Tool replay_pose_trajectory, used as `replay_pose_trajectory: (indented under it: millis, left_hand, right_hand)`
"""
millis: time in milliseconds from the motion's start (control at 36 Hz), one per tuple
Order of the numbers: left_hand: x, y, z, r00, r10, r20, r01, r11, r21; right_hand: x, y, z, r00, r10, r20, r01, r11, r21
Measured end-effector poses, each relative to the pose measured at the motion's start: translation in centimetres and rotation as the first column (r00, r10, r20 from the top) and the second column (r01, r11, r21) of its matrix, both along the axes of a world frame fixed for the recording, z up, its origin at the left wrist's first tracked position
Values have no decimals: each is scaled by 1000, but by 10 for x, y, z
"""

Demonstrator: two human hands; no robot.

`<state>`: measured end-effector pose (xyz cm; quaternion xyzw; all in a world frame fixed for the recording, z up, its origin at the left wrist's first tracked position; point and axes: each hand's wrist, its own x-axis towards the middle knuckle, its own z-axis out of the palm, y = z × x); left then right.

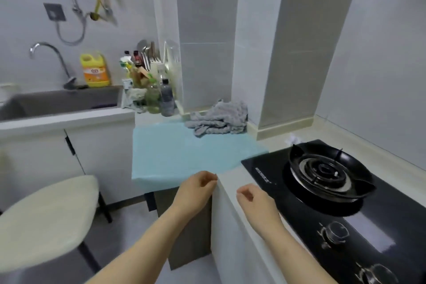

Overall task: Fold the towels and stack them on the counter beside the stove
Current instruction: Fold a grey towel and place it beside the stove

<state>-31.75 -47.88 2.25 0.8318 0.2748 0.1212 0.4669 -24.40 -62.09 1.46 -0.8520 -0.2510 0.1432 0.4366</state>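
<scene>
Blue towel (184, 152) flat on surface (232, 181) beside stove (322, 175), draped over front edge | grey towel (219, 117) crumpled at back edge | none folded or stacked yet | left hand (196, 188) curled at blue towel's near corner, pinch unclear | right hand (253, 196) loosely curled, empty

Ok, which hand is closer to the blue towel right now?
Left. The left hand is at the near right corner of the blue towel; the right hand is apart, to its right, over the counter beside the stove.
</scene>
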Motion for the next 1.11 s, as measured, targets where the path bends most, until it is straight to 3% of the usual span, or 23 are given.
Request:
replay_pose_trajectory:
  millis: [389,667,889,1111]
  left_hand:
    - [42,150,-14,989,147,-26,-148,988,-42]
    - [121,240,-16,979,198,-47,-202,976,-83]
    - [174,277,-35,976,185,-112,-197,975,-103]
    - [204,300,-62,954,159,-254,-157,987,29]
  right_hand:
    - [64,160,-25,989,127,-76,-130,991,-36]
    - [160,266,-34,987,146,-65,-148,988,-42]
    - [200,308,-61,981,192,20,-182,957,-223]
    - [236,316,-76,958,287,0,-263,878,-400]
